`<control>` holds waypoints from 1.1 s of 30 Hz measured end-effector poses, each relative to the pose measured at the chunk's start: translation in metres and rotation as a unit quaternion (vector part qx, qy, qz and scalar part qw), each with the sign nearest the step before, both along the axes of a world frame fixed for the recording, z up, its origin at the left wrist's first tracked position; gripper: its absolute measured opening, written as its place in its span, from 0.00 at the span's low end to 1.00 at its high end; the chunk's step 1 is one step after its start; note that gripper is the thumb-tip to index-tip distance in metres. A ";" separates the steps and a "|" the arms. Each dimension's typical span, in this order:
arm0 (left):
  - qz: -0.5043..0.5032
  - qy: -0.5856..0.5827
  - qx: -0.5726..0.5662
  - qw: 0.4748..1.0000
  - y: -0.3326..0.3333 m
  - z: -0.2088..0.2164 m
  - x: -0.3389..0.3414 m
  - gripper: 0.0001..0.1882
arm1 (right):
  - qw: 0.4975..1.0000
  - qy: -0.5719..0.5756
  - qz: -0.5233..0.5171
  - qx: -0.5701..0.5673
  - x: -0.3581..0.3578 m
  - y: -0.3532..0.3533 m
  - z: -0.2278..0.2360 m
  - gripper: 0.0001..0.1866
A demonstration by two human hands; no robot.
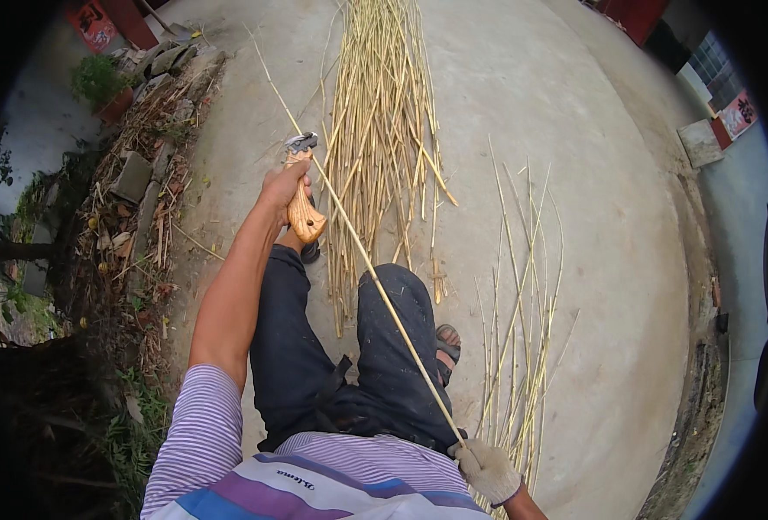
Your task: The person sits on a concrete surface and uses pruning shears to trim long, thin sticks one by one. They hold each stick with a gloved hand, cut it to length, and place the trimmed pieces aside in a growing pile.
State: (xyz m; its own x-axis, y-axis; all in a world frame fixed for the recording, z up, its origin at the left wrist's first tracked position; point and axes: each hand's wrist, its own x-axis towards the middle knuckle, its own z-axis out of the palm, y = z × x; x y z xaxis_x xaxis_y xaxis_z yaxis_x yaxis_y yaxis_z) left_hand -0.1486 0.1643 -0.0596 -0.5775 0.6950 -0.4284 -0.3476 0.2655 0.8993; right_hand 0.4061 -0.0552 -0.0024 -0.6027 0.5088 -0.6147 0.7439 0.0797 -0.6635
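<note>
My left hand [283,184], bare, is wrapped around the carved wooden handle of a tool [305,217] with a grey metal head. A long thin yellowish stalk [385,295] passes at that head and runs slantwise over my thighs. Its near end is in my right hand [489,473], which wears a pale work glove and is closed on it beside my right hip. The far end of the stalk reaches past the tool toward the upper left.
A large bundle of straw-coloured stalks [375,113] lies on the concrete floor [574,173] ahead of my feet. Several thinner stalks [514,373] lie at my right. Along the left edge are bricks, dry litter and a potted plant [115,102]; a wall [748,260] stands at right.
</note>
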 end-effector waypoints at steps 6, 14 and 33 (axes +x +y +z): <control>-0.159 -0.052 0.041 0.985 -0.027 -0.003 0.123 0.12 | 0.973 0.060 -0.204 -0.090 -0.103 0.106 0.002 0.21; -0.215 -0.038 0.017 0.976 -0.068 0.016 0.201 0.14 | 0.950 0.154 -0.167 0.215 -0.172 0.176 -0.048 0.16; -0.164 0.012 0.055 0.985 -0.024 0.032 0.179 0.14 | 0.968 0.109 -0.212 -0.077 -0.112 0.132 -0.012 0.20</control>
